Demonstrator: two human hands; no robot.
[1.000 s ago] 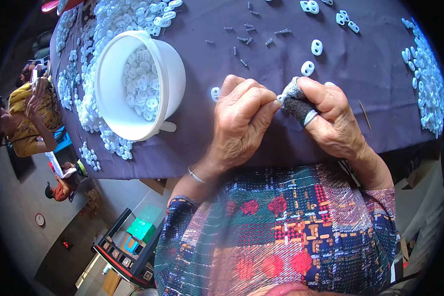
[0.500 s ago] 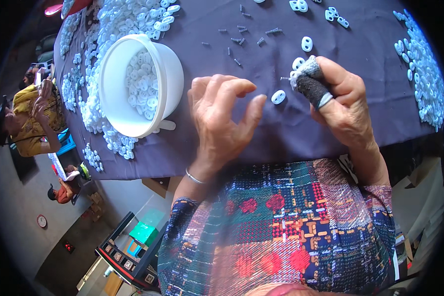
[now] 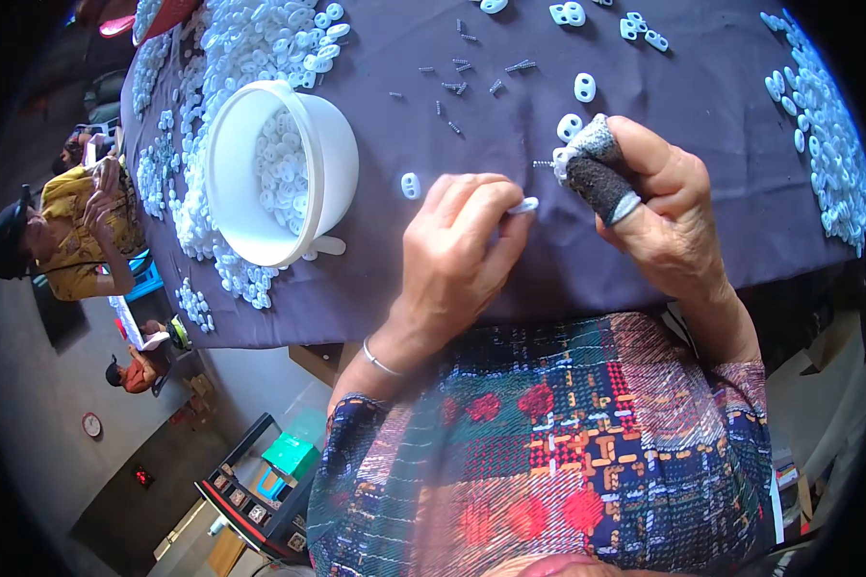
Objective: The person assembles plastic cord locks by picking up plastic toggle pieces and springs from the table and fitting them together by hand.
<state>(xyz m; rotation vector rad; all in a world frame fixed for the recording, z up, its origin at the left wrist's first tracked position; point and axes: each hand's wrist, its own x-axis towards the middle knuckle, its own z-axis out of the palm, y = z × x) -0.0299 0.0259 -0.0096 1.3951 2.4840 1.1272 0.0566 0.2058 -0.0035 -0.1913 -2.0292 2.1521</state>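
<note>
My left hand pinches a small white plastic piece between thumb and forefinger, edge-on. To its right, my right hand wears grey and black fabric covers on thumb and finger, pressed together. A thin metal coil spring sticks out leftward from these covered fingertips. A bit of white shows at its base, but the fingers hide what it sits in. Close above the right fingertips lies a white two-hole oval piece, with another oval piece behind it. One more two-hole piece lies just left of my left hand.
A white tub of small white pieces stands at left, beside a large heap. Loose springs lie mid-table. Joined pieces are at the back, another pile at right. A person in yellow sits beyond the left edge.
My left hand has closed on the white piece that lay on the cloth before it. A two-hole piece now shows left of that hand. My right hand has barely moved.
</note>
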